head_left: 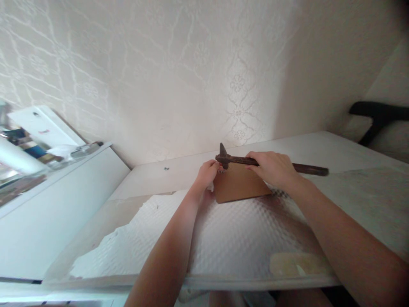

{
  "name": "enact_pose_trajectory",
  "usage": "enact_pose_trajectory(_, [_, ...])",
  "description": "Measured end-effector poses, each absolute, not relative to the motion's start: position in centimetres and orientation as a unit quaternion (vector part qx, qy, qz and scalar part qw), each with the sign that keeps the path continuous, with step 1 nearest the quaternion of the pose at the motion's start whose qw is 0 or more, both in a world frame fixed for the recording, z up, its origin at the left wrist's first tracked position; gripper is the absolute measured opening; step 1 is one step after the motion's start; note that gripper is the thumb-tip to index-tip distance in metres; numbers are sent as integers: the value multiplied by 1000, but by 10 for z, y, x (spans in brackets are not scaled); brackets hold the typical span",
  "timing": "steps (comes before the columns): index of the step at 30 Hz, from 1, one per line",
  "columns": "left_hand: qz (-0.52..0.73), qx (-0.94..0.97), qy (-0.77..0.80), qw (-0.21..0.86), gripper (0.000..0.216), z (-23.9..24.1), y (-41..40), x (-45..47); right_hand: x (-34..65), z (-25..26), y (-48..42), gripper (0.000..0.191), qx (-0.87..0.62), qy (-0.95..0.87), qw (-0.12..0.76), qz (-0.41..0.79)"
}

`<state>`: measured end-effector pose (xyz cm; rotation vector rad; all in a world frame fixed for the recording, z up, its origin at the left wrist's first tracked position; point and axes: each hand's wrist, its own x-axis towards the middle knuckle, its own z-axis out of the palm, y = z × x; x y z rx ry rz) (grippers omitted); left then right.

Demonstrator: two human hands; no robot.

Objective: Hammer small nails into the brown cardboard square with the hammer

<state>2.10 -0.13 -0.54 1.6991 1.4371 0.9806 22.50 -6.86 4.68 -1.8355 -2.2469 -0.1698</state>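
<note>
Head view showed me a dark, rusty-brown metal hammer (255, 162) with a long thin handle, lying nearly level above the far edge of a flat brown cardboard-coloured rectangular board (238, 184). Its head pointed left, with a small spike rising from it, and the tail of the handle stuck out to the right past the knuckles. I saw the right hand (275, 169) wrapped over the handle near its middle, fingers curled down around it in a closed grip. The left hand (207, 172) sat at the board's left corner, just beside the hammer head, fingers bent and pinched together at something too small for me to make out; I could not tell whether it touched the hammer itself.

The board lay on a white dimpled sheet of padding (243, 238) that covered much of a pale table top (335, 147), the sheet's left edge torn and ragged. Both forearms reached in from the near edge of the table. A cream wall with an embossed floral pattern (179, 72) stood right behind the table. To the left was a white cabinet (57, 204) with blurred clutter on top, and a dark chair arm (377, 111) showed at far right.
</note>
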Motion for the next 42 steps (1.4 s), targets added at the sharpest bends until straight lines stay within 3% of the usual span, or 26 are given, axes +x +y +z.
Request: enact_pose_trajectory(42, [377,666,549,336,23,-3,-4,22,224,46,-69,29,-621,-767,142,-78])
